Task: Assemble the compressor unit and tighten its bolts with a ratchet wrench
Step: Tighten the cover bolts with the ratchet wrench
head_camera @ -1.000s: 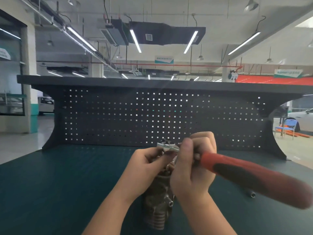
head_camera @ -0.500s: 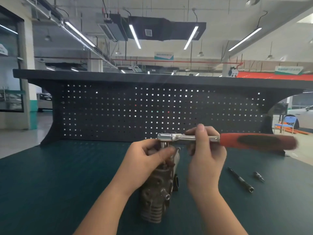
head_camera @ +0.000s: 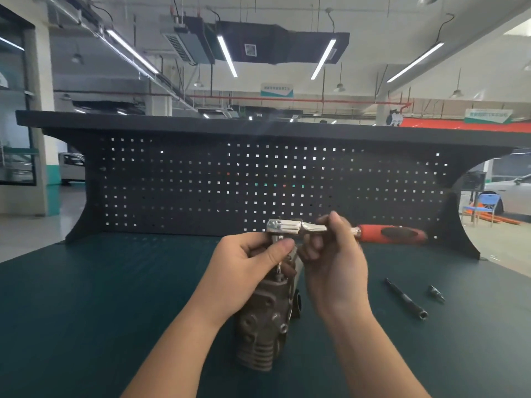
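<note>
On the green bench (head_camera: 86,311) my left hand (head_camera: 247,262) grips the compressor unit (head_camera: 264,326) top. My right hand (head_camera: 333,262) pinches the ratchet wrench (head_camera: 298,227) shaft, which lies level, its red handle pointing right, head over the bolt.

The room is bright. Long tube lights (head_camera: 227,56) on the ceiling shine white, and daylight comes in at both sides. The dark pegboard (head_camera: 258,182) glows through its little holes. The right hand (head_camera: 334,262) and red handle (head_camera: 392,233) look smeary. Straight lines bend near the edges.
</note>
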Motion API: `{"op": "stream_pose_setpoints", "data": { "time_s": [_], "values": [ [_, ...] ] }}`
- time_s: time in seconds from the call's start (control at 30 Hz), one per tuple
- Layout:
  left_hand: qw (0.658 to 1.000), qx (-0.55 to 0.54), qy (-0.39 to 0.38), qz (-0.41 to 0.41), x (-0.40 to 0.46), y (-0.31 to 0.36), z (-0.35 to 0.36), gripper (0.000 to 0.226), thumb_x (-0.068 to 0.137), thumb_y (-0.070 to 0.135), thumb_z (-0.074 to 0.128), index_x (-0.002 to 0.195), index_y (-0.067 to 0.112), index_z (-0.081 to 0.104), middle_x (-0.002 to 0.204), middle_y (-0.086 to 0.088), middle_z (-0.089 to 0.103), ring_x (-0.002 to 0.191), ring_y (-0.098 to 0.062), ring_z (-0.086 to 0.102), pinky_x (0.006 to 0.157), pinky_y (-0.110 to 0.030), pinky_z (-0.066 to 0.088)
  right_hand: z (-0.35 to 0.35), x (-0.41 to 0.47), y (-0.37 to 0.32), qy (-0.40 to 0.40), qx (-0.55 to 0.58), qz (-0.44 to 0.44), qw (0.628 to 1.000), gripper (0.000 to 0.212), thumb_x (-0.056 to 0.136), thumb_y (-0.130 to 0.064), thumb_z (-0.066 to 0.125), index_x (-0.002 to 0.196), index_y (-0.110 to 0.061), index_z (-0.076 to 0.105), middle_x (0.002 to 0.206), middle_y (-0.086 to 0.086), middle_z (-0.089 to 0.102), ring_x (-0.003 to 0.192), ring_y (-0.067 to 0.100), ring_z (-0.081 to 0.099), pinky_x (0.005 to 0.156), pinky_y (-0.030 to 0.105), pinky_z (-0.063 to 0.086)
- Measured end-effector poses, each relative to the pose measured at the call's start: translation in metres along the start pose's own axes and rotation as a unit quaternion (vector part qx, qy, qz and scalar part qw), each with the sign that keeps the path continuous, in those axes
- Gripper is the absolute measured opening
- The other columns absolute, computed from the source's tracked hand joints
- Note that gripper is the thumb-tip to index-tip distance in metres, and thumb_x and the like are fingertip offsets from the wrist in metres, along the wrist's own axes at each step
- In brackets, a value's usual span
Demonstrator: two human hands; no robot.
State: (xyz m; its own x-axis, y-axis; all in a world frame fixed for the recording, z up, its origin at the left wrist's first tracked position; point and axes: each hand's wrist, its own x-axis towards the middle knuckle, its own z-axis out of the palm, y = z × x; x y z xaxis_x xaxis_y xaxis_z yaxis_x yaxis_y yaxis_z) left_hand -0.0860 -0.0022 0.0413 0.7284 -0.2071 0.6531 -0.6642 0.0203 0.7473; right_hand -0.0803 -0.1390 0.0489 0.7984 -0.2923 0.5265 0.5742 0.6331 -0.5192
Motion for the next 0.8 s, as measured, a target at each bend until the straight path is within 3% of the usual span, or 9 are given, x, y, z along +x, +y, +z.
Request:
{"op": "stream_pose_setpoints", "data": {
  "time_s": [0.07, 0.17, 0.27, 0.3, 0.4, 0.47, 0.53, 0.73, 0.8],
  "values": [
    [1.000, -0.009, -0.002, -0.012, 0.001, 0.000, 0.000, 0.024, 0.069, 0.052, 0.080, 0.085, 0.034, 0.078, 0.074, 0.001, 0.076, 0.071, -0.011, 0.073, 0.064, -0.016, 0.053, 0.005, -0.008, 0.000, -0.020, -0.138, -0.132, 0.982, 0.027, 0.093, -0.023, 0.052, 0.066, -0.022, 0.053, 0.055, -0.009, 0.044, 0.051, 0.006, 0.039, 0.051, 0.018, 0.034],
    [0.999, -0.026, 0.005, -0.020, 0.001, 0.001, -0.002, 0.023, 0.064, 0.045, 0.078, 0.084, 0.035, 0.078, 0.077, 0.001, 0.077, 0.072, -0.011, 0.073, 0.064, -0.017, 0.054, 0.010, -0.020, 0.002, -0.085, -0.279, -0.349, 0.891, 0.023, 0.094, -0.033, 0.050, 0.072, -0.032, 0.047, 0.063, -0.017, 0.050, 0.058, -0.003, 0.047, 0.057, 0.011, 0.038],
    [1.000, -0.020, -0.004, -0.013, 0.001, 0.001, -0.003, 0.020, 0.073, 0.046, 0.077, 0.087, 0.032, 0.079, 0.081, -0.001, 0.077, 0.077, -0.010, 0.072, 0.066, -0.019, 0.055, 0.008, -0.020, 0.005, -0.131, -0.396, -0.435, 0.798, 0.021, 0.099, -0.048, 0.041, 0.079, -0.041, 0.045, 0.067, -0.020, 0.045, 0.058, 0.000, 0.047, 0.054, 0.024, 0.041],
    [1.000, -0.015, -0.004, -0.017, 0.001, 0.001, -0.003, 0.021, 0.075, 0.048, 0.078, 0.088, 0.031, 0.079, 0.082, -0.002, 0.077, 0.078, -0.011, 0.072, 0.068, -0.021, 0.056, 0.006, -0.019, 0.004, -0.131, -0.399, -0.438, 0.795, 0.022, 0.098, -0.049, 0.041, 0.079, -0.039, 0.044, 0.067, -0.020, 0.045, 0.058, 0.001, 0.047, 0.054, 0.024, 0.041],
    [0.999, 0.008, 0.027, -0.028, 0.001, -0.001, -0.001, 0.026, 0.070, 0.050, 0.071, 0.080, 0.027, 0.079, 0.074, -0.001, 0.076, 0.069, -0.008, 0.070, 0.065, -0.020, 0.054, 0.000, -0.010, 0.001, -0.055, -0.298, -0.309, 0.902, 0.023, 0.092, -0.035, 0.051, 0.070, -0.031, 0.050, 0.061, -0.017, 0.049, 0.055, -0.002, 0.044, 0.054, 0.014, 0.037],
    [0.999, 0.026, 0.036, -0.019, 0.002, -0.003, 0.000, 0.027, 0.071, 0.049, 0.068, 0.075, 0.025, 0.079, 0.070, 0.001, 0.076, 0.066, -0.007, 0.070, 0.062, -0.017, 0.053, -0.002, -0.001, 0.002, -0.005, -0.133, -0.062, 0.989, 0.026, 0.091, -0.027, 0.053, 0.065, -0.024, 0.058, 0.057, -0.011, 0.046, 0.049, 0.004, 0.040, 0.050, 0.017, 0.034],
    [0.999, 0.036, 0.028, 0.002, 0.002, -0.004, 0.001, 0.024, 0.075, 0.047, 0.067, 0.076, 0.026, 0.079, 0.071, 0.002, 0.076, 0.067, -0.009, 0.072, 0.064, -0.015, 0.052, -0.005, 0.007, 0.005, -0.003, 0.027, 0.136, 0.990, 0.024, 0.093, -0.023, 0.049, 0.071, -0.018, 0.057, 0.055, -0.006, 0.040, 0.047, 0.008, 0.035, 0.052, 0.022, 0.028],
    [0.984, 0.143, 0.102, 0.032, 0.003, -0.013, 0.013, 0.039, 0.078, 0.064, 0.058, 0.086, 0.029, 0.074, 0.068, 0.008, 0.074, 0.071, -0.014, 0.072, 0.075, -0.043, 0.057, -0.005, 0.012, 0.006, -0.027, 0.058, 0.056, 0.996, 0.020, 0.094, -0.017, 0.048, 0.075, -0.016, 0.049, 0.054, -0.003, 0.034, 0.050, 0.013, 0.034, 0.052, 0.023, 0.034],
    [0.979, 0.163, 0.118, 0.040, 0.005, -0.013, 0.020, 0.043, 0.079, 0.065, 0.056, 0.083, 0.027, 0.075, 0.067, 0.010, 0.073, 0.068, -0.010, 0.070, 0.072, -0.042, 0.056, -0.006, 0.015, 0.003, 0.002, 0.040, 0.048, 0.998, 0.023, 0.096, -0.017, 0.047, 0.073, -0.015, 0.049, 0.055, -0.002, 0.033, 0.051, 0.013, 0.033, 0.054, 0.025, 0.030]
  ]
}}
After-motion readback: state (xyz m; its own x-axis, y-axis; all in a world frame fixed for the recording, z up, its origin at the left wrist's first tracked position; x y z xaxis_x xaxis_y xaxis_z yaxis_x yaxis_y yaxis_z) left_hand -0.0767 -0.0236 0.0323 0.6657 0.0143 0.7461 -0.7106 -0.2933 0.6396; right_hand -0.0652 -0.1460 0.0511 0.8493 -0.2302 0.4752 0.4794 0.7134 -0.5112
